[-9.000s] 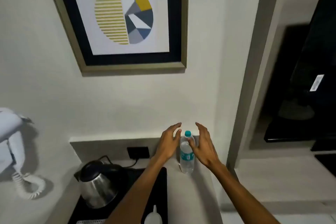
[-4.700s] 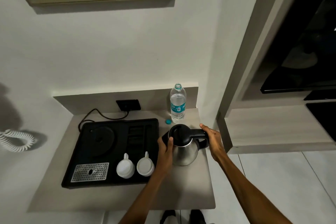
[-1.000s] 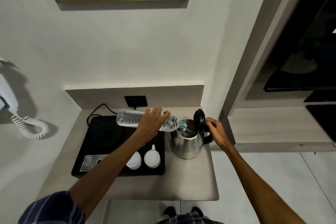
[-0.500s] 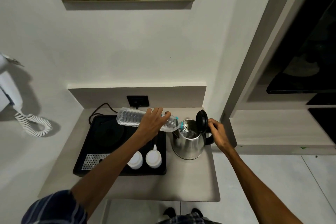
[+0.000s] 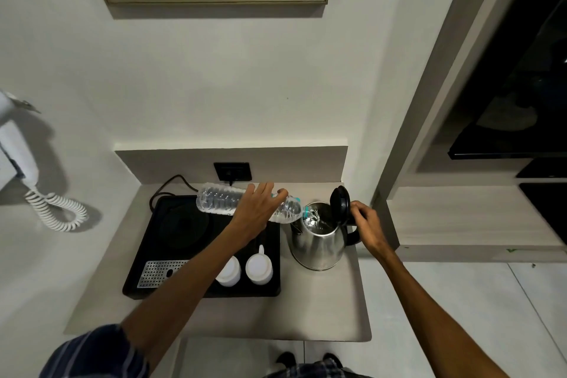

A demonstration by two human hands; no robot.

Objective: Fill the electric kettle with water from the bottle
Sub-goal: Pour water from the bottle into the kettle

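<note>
A steel electric kettle stands on the grey counter, right of the black tray. Its black lid stands open and upright. My right hand rests at the lid and the black handle. My left hand grips a clear plastic water bottle around its middle. The bottle lies nearly horizontal, its neck at the kettle's mouth, and water glints inside the kettle.
A black tray holds the round kettle base, a perforated drip grate and two white cups. A wall socket with a black cord sits behind. A white wall phone hangs left; a wooden shelf unit stands right.
The bottle stays tipped at the kettle's mouth with both hands holding their places. Only the camera view has shifted slightly.
</note>
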